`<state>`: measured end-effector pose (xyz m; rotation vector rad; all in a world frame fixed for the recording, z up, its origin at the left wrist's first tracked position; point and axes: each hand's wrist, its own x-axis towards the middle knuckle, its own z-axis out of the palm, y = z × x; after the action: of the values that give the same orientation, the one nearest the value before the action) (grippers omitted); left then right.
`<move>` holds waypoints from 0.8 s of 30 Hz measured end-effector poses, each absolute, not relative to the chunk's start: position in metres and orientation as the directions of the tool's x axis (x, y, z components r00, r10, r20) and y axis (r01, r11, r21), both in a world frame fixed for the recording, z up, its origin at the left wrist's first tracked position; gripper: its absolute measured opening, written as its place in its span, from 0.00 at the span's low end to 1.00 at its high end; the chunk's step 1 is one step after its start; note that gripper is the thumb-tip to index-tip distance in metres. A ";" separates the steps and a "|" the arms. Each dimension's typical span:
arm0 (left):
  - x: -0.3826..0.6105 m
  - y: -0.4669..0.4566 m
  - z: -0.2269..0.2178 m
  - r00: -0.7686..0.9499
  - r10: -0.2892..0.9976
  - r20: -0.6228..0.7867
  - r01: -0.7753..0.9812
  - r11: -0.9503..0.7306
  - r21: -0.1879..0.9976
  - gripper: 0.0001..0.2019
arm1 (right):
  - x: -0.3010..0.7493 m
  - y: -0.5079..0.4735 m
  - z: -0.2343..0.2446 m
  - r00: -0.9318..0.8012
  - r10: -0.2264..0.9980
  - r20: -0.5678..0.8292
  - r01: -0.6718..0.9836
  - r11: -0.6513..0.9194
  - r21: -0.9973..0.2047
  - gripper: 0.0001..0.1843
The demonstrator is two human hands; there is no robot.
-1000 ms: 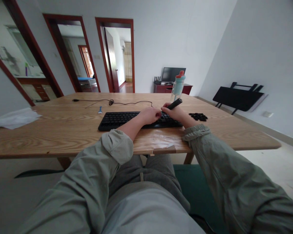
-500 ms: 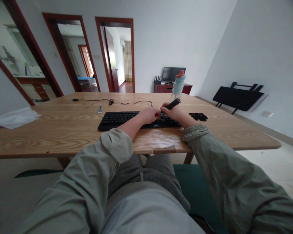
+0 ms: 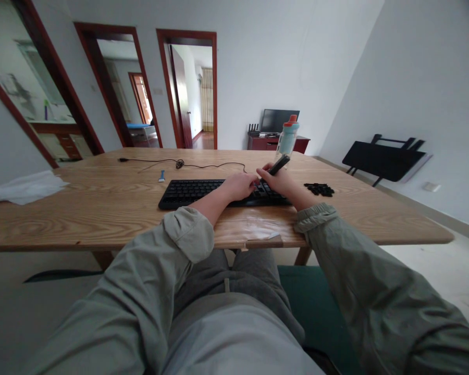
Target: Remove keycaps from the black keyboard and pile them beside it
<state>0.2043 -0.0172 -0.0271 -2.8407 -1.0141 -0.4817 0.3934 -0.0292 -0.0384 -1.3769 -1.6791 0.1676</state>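
A black keyboard (image 3: pixel 191 192) lies across the table in front of me. My right hand (image 3: pixel 278 180) is closed round a thick black pen-like tool (image 3: pixel 280 164), its upper end pointing up and to the right. The tool's lower end is hidden by my fingers over the keyboard's right half. Close beside it, my left hand (image 3: pixel 240 186) is closed, fingertips together, above the keys; whatever it may hold is hidden. To the right of the keyboard sits a small heap of black pieces that look like keycaps (image 3: pixel 319 189).
A clear bottle (image 3: pixel 287 138) with a red lid stands behind my right hand. A black cable (image 3: pixel 207 166) runs across the table's far part. A small blue-and-white brush-like item (image 3: pixel 161 176) lies left of it, and a white plastic sheet (image 3: pixel 27 186) at far left.
The black tool in my right hand has tilted slightly lower. Both hands stay close together over the keyboard, and the whole view has shifted a little.
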 end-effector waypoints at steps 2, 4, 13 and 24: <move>0.204 -0.018 -0.027 0.721 0.609 0.330 0.636 -0.771 0.034 0.15 | 0.395 -0.024 -0.039 0.059 0.819 0.571 0.711 0.367 -0.600 0.16; 0.204 -0.019 -0.028 0.723 0.608 0.329 0.631 -0.774 0.044 0.15 | 0.398 -0.022 -0.041 0.042 0.813 0.580 0.723 0.376 -0.579 0.15; 0.202 -0.020 -0.026 0.761 0.558 0.330 0.587 -0.809 0.015 0.14 | 0.399 -0.030 -0.045 -0.085 0.779 0.622 0.696 0.493 -0.522 0.08; 0.206 -0.010 -0.028 0.786 0.531 0.316 0.565 -0.825 -0.020 0.12 | 0.402 -0.025 -0.046 -0.096 0.802 0.590 0.699 0.476 -0.533 0.05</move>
<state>0.2061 -0.0105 -0.0278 -2.8605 -0.8811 -0.4553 0.4022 -0.0255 -0.0458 -1.2632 -1.8331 0.1445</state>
